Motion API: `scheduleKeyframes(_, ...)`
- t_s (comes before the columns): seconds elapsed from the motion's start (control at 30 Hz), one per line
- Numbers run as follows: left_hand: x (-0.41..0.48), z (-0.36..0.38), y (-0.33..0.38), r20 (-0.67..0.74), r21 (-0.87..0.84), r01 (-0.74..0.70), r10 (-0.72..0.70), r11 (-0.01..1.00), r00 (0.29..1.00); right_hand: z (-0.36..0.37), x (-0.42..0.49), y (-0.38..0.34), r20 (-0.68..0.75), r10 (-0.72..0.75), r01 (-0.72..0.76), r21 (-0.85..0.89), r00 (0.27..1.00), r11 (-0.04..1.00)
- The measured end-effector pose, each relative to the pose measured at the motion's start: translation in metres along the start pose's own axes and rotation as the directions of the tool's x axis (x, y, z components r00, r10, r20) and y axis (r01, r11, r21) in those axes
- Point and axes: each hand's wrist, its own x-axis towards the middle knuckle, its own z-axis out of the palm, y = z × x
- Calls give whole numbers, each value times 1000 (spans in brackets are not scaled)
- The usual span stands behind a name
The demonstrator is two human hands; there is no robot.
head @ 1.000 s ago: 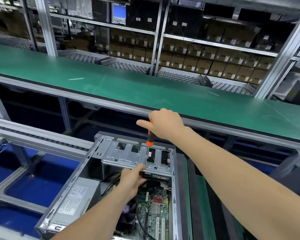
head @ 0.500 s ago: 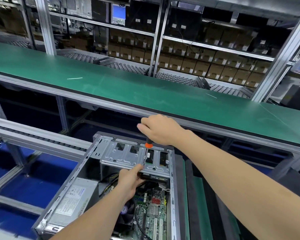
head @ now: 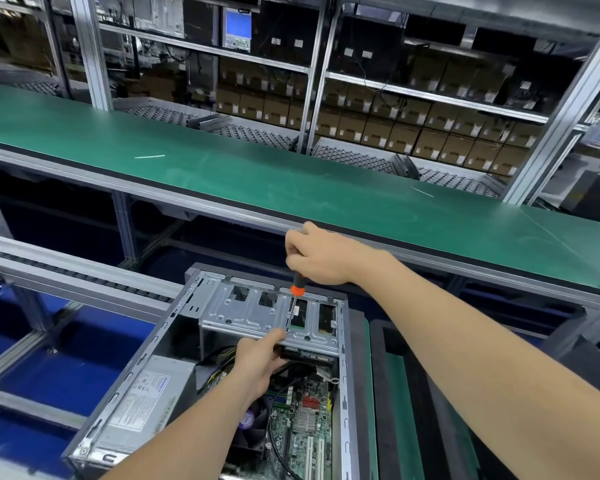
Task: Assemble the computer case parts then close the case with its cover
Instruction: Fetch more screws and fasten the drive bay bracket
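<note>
Fingers (head: 293, 252) of the right hand (head: 321, 258) curl round the black-and-orange handle of a screwdriver (head: 298, 285), held nearly upright, its tip on the drive cage (head: 243, 311). Fingers (head: 274, 336) of the left hand (head: 257, 362) grip the cage's near edge just beside the tip. The cage sits at the far end of the open computer case (head: 343, 375), above the motherboard (head: 302, 427); the power supply (head: 146, 393) lies at the case's left. Beyond runs a green worktop (head: 291, 181), then shelves of cartons (head: 395, 129).
</note>
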Motion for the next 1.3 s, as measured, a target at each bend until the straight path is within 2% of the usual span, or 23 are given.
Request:
scheduleKeyframes(0.07, 0, 0, 1, -5, -4, 1, -1, 1000, 1000, -10, -3, 4, 122, -181, 168, 110, 976, 980)
scheduleKeyframes(0.13, 0, 1, 1, -5, -9, 5, -5, 1000, 1000, -9, -3, 3, 51, -243, 241, 40, 969, 970)
scheduleKeyframes(0.2, -1, 1, 1, -6, -11, 6, -6, 1000, 1000, -2, 0, -5, -78, -147, 142, -66, 986, 988)
scheduleKeyframes(0.27, -1, 1, 1, -12, -6, 6, -6, 1000, 1000, 4, 2, -13, -147, 10, -40, -204, 989, 978)
scheduleKeyframes(0.33, -1, 1, 1, -15, 0, 7, -7, 1000, 1000, 8, 2, -15, -211, 55, -112, -265, 976, 958)
scheduleKeyframes(0.37, -1, 1, 1, -15, 2, 9, -9, 1000, 1000, 7, 2, -13, -179, 43, -79, -205, 983, 976)
scheduleKeyframes(0.43, 0, 2, 1, -14, 2, 10, -10, 1000, 1000, -1, -3, -9, 11, -44, 43, 63, 999, 997)
scheduleKeyframes(0.47, 0, 2, 1, -15, 2, 10, -10, 1000, 1000, -7, -5, -5, 107, -115, 99, 143, 988, 985)
scheduleKeyframes(0.5, 0, 2, 1, -16, 3, 10, -10, 1000, 1000, -11, -6, -3, 143, -189, 169, 144, 971, 975)
scheduleKeyframes(0.53, 0, 2, 1, -17, 4, 9, -9, 1000, 1000, -13, -6, -1, 134, -248, 235, 107, 959, 966)
scheduleKeyframes(0.6, 1, 1, 0, -12, -5, 7, -7, 1000, 1000, -10, -6, -2, -3, -269, 268, 27, 963, 963)
scheduleKeyframes(0.63, 1, 1, 0, -9, -11, 5, -5, 1000, 1000, -8, -5, -5, -67, -248, 250, 17, 966, 968)
scheduleKeyframes(0.7, 1, 0, 0, -6, -14, 2, -2, 1000, 1000, -3, -3, -11, -149, -112, 114, 4, 982, 993)
scheduleKeyframes(0.8, 2, 0, 0, 3, -10, -3, 3, 1000, 1000, 7, 4, -18, -269, 74, -134, -214, 960, 968)
scheduleKeyframes(0.87, 3, 0, -1, 9, -11, -8, 8, 1000, 1000, 12, 3, -18, -318, 114, -201, -254, 941, 946)
scheduleKeyframes(0.93, 3, 0, -1, 6, -13, -2, 2, 1000, 1000, 11, 0, -11, -259, 43, -99, -207, 965, 973)
scheduleKeyframes(1.0, 3, 0, -1, -1, -13, 4, -4, 1000, 1000, 6, -6, -4, -75, -124, 126, 22, 989, 992)
scheduleKeyframes(1.03, 3, 0, -1, -3, -14, 6, -6, 1000, 1000, 1, -8, -2, 5, -215, 213, 108, 977, 971)
scheduleKeyframes(1.07, 3, 0, -1, -1, -17, 5, -5, 1000, 1000, -1, -8, -1, 18, -275, 269, 145, 961, 952)
scheduleKeyframes(1.1, 2, 0, 0, 3, -22, 3, -3, 1000, 1000, -1, -8, -1, -8, -270, 269, 117, 963, 956)
scheduleKeyframes(1.13, 2, 0, 0, 7, -25, 2, -2, 1000, 1000, 1, -7, -3, -76, -209, 214, 66, 975, 975)
scheduleKeyframes(1.23, 3, -1, -1, 13, -21, 6, -6, 1000, 1000, 10, -2, -12, -212, 79, -118, -179, 974, 977)
scheduleKeyframes(1.3, 5, -1, -1, 9, -9, 11, -11, 1000, 1000, 14, -2, -12, -242, 139, -180, -154, 960, 972)
